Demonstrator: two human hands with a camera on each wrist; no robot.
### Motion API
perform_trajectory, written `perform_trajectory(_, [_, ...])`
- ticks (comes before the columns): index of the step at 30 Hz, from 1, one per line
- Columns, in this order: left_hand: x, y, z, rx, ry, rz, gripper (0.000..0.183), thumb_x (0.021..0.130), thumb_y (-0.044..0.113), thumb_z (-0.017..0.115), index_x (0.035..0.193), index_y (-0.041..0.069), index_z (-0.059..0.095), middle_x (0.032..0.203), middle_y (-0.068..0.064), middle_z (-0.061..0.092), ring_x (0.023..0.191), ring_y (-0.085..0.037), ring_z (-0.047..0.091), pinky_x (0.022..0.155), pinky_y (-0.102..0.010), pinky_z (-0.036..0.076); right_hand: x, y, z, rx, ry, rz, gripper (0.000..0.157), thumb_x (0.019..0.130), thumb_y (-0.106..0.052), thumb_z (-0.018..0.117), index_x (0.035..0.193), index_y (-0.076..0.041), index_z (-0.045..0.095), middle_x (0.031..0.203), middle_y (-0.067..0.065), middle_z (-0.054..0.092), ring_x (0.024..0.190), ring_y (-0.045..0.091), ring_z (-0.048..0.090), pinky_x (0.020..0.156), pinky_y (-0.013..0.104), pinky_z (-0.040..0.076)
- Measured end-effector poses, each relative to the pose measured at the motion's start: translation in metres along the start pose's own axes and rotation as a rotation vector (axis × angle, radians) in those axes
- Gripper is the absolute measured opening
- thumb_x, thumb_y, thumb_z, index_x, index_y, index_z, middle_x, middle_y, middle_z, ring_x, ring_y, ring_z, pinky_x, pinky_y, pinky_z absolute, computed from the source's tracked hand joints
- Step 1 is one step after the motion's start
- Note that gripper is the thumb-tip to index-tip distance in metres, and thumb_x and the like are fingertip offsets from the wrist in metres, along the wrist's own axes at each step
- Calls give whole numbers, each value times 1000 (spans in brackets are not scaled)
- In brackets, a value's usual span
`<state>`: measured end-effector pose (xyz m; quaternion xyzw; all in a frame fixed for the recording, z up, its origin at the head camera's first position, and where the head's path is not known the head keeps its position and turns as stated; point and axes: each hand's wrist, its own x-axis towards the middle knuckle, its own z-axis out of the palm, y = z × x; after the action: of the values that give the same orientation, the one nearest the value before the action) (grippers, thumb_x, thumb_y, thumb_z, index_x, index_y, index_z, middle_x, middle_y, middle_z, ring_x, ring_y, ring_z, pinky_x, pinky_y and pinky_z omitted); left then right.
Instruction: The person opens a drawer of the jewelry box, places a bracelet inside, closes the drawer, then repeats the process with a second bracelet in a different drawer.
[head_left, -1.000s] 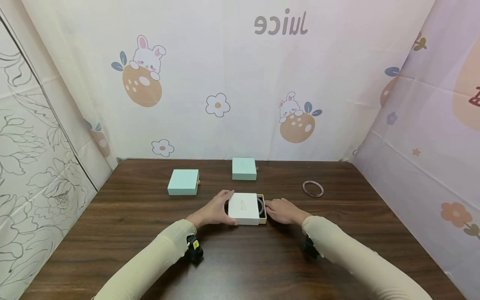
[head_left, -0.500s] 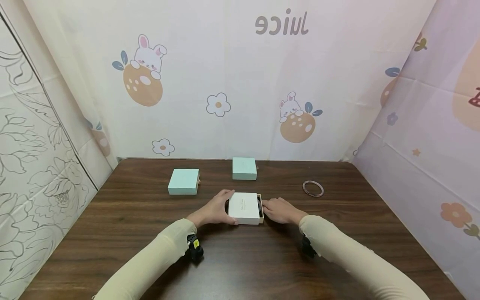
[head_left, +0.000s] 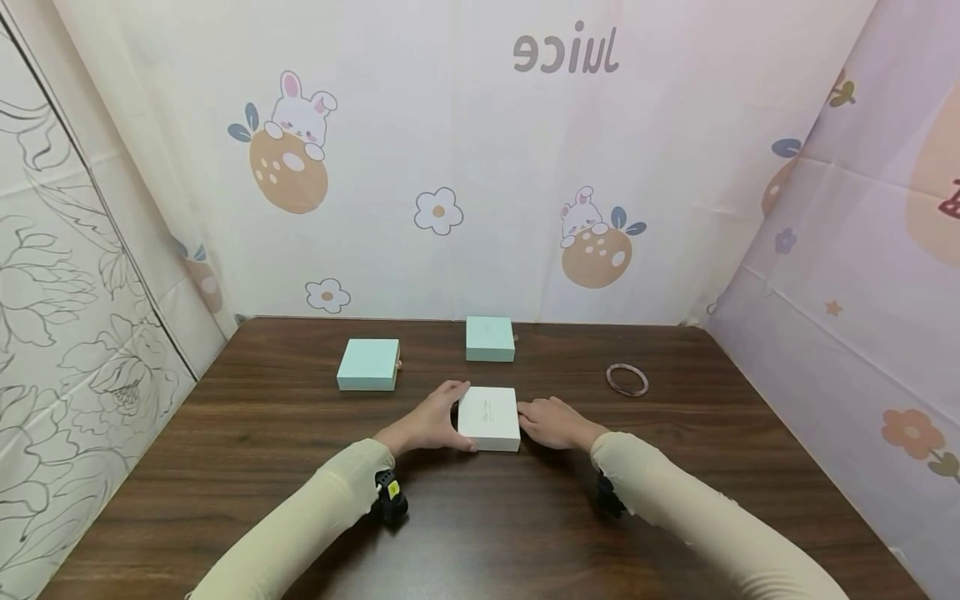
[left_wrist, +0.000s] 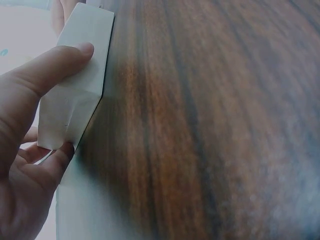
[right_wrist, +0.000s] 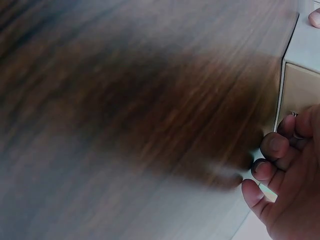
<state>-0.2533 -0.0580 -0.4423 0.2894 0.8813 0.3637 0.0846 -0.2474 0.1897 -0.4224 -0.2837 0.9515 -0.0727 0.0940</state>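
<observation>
A white drawer-style box (head_left: 487,414) with small print on its top lies flat on the dark wooden table. My left hand (head_left: 427,422) grips it from the left, thumb on the near side and fingers round the far side. In the left wrist view the thumb lies along the box's white side (left_wrist: 95,30). My right hand (head_left: 555,422) touches the right end with loosely bent fingers. The right wrist view shows the drawer's tan front (right_wrist: 302,82), level with the sleeve's edge, with fingertips against it beside a small metallic bit. The drawer's contents are hidden.
Two mint-green boxes, one at the back left (head_left: 368,364) and one at the back middle (head_left: 490,338), stand behind the white box. A pale ring-shaped bangle (head_left: 627,380) lies to the right. Printed cloth (head_left: 480,250) hangs behind the table (head_left: 480,533).
The drawer has slid left into the white sleeve, pushed by my right hand, and the dark interior with a ring-shaped item is now covered. My left hand has kept its grip.
</observation>
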Motion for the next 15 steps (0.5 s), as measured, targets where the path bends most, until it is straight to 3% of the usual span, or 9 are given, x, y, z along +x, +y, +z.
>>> perform_trajectory(15, [0, 2, 0, -7, 5, 3, 105, 69, 32, 86, 148, -4, 27, 143, -17, 34, 124, -28, 41, 99, -41, 37, 3, 1, 2, 29, 8, -1, 34, 101, -16, 39, 128, -5, 58, 111, 14, 65, 102, 29, 59, 88, 48, 40])
